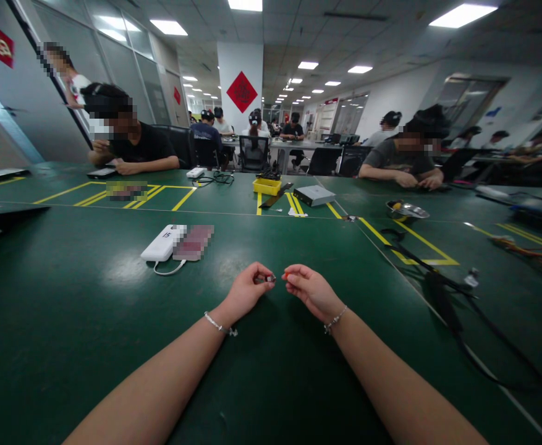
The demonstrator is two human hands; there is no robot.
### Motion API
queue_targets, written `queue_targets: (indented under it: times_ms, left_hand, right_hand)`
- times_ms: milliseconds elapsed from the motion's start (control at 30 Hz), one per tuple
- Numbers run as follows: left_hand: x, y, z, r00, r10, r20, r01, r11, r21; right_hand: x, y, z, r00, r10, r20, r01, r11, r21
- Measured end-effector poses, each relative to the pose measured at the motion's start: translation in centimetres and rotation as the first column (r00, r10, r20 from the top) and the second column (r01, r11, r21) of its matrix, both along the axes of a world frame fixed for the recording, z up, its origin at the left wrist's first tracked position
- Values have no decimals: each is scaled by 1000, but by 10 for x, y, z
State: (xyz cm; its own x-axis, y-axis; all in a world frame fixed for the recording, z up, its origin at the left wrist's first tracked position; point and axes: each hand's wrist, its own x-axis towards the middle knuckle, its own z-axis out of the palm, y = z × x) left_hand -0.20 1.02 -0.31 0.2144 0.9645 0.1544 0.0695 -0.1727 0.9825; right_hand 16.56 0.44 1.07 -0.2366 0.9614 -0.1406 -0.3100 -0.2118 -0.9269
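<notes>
Head view: your left hand (248,290) pinches a tiny metallic-looking piece (271,279); your right hand (314,292) pinches a small orange piece (286,275), the two pieces just apart over the smooth, glossy green bench (89,315). Beyond your left hand lies a white, round-cornered block (162,243) with a thin, curving cable (169,273).

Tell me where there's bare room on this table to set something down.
Bare green tabletop lies between the white power bank and left forearm, and between that forearm and the right forearm. It's crowded at right with black straps and wires, and farther back around the yellow tray.
</notes>
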Motion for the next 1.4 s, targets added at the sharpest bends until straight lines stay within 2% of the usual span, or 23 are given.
queue_targets:
  times_ms: [233, 533, 667, 833, 1000, 1067, 1200, 1400]
  left_hand:
    - [1, -3, 7, 1000, 22, -20, -21, 1000, 20]
    - [0, -1, 3, 1000, 2, -24, -1, 999, 35]
    - [0, -3, 3, 997, 12, -73, -9, 999, 40]
    - [2, -6, 4, 980, 73, -185, -51, 992, 119]
    - [4, -7, 5, 964, 149, -220, -114, 980, 166]
    - [4, -8, 6, 956, 188, -225, -149, 973, 177]
    - [3, -9, 9, 933, 263, -245, -214, 954, 208]
    - [2, -12, 12, 917, 290, -272, -222, 941, 255]
  right_hand:
    - [-1, 0, -1, 1000, -3, 27, 2, 1000, 26]
    - [-1, 1, -5, 993, -19, 113, 6, 993, 114]
    - [-5, -1, -3, 975, -73, 208, 31, 980, 199]
    - [-13, -6, 1, 939, -169, 299, 88, 960, 267]
    - [-20, -9, -2, 907, -247, 341, 113, 923, 368]
    - [-23, -10, -5, 922, -228, 311, 111, 929, 353]
    - [-29, -11, -10, 966, -143, 217, 91, 968, 233]
    - [-28, -11, -11, 987, -69, 142, 47, 987, 153]
